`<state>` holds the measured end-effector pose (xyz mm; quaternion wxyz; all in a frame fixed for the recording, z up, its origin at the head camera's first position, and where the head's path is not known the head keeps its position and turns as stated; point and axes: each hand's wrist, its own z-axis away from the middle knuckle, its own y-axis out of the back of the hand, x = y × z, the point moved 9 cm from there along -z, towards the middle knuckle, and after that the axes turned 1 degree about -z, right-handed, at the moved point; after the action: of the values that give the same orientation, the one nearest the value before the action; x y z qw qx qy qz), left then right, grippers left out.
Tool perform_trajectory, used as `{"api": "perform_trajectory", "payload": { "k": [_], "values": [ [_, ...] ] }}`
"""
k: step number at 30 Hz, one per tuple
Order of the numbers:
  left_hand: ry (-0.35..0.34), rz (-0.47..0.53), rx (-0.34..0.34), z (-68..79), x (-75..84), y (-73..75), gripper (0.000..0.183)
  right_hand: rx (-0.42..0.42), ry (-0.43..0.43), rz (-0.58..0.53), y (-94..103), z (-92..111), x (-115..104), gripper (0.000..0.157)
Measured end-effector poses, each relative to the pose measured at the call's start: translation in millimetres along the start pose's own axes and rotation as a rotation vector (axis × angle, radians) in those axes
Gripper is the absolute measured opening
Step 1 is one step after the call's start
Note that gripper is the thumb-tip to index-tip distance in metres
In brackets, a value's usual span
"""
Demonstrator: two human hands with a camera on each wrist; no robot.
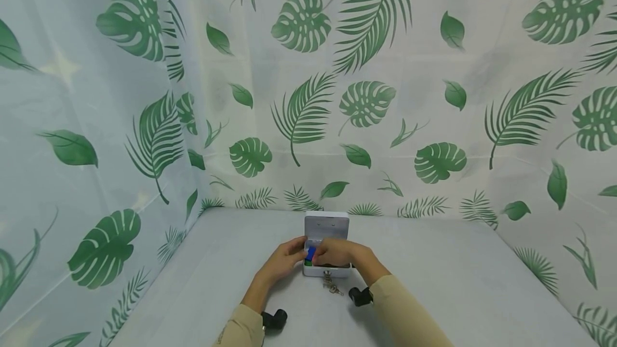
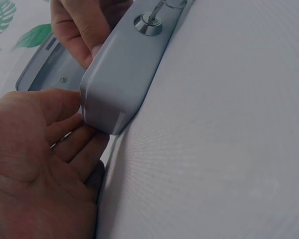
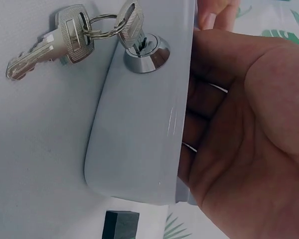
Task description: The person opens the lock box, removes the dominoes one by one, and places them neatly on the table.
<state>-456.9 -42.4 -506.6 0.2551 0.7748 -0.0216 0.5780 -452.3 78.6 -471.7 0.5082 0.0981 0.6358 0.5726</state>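
A small light-grey metal cash box [image 1: 318, 271] stands on the table with its lid [image 1: 326, 227] raised. My left hand [image 1: 281, 259] holds the box at its left end, thumb at the rim and fingers against the outer side, as the left wrist view shows. Inside lies a blue piece [image 1: 311, 253], with a bit of green [image 1: 308, 263] below it. Over the front wall reaches my right hand [image 1: 336, 252], its fingers down in the box near something red. The wall hides those fingertips in the right wrist view. A key [image 3: 132, 27] sits in the front lock [image 3: 148, 57].
A second key [image 3: 50, 45] hangs on the ring and lies on the white tablecloth [image 1: 434, 283]. Leaf-printed curtains [image 1: 385, 175] close off the back and sides. Black wrist-worn devices [image 1: 275, 319] stick out near both sleeves. A dark block [image 3: 120, 225] shows beyond the box.
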Motion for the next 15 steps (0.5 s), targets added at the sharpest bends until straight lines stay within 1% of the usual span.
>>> {"api": "perform_trajectory", "payload": {
  "k": [8, 15],
  "values": [
    [-0.004, 0.022, -0.005, -0.7, 0.8, -0.6, 0.050, -0.027, 0.007, -0.066, -3.6, -1.9, -0.4, 0.019],
    [-0.008, 0.006, -0.002, -0.8, 0.8, -0.5, 0.050, -0.045, 0.031, -0.108, -7.3, -3.6, 2.3, 0.020]
  ]
}}
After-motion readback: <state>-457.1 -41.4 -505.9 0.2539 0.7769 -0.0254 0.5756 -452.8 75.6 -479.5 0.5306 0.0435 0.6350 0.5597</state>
